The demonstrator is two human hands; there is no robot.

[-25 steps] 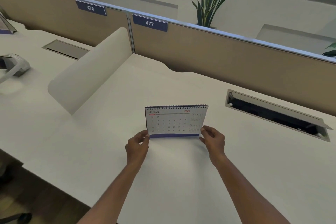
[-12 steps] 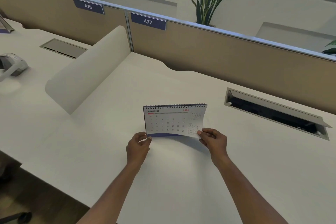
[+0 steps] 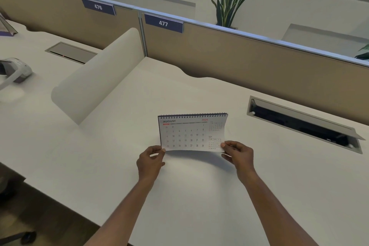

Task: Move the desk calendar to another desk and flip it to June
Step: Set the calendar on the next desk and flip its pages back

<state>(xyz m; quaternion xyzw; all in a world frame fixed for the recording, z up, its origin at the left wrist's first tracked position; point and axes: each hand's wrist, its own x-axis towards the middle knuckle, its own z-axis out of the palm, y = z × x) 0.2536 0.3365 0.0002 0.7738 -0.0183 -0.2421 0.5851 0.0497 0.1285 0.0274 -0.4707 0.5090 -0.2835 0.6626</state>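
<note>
The spiral-bound desk calendar (image 3: 189, 133) stands on the white desk (image 3: 199, 195) in front of me, its front page reading AUGUST. My right hand (image 3: 237, 155) pinches the lower right corner of that page and holds it lifted and bowed away from the stand. My left hand (image 3: 150, 161) pinches the lower left corner of the calendar. The purple base strip is hidden behind the raised page.
A tan partition with signs 476 (image 3: 98, 7) and 477 (image 3: 163, 23) runs along the back. A curved white divider (image 3: 95, 78) separates this desk from the left one. An open cable tray (image 3: 303, 124) sits to the right. A white headset (image 3: 14, 70) lies at far left.
The AUGUST page's bottom edge has risen off the stand, lifted by my right hand; the purple base strip seen earlier is now covered. The calendar stays in place.
</note>
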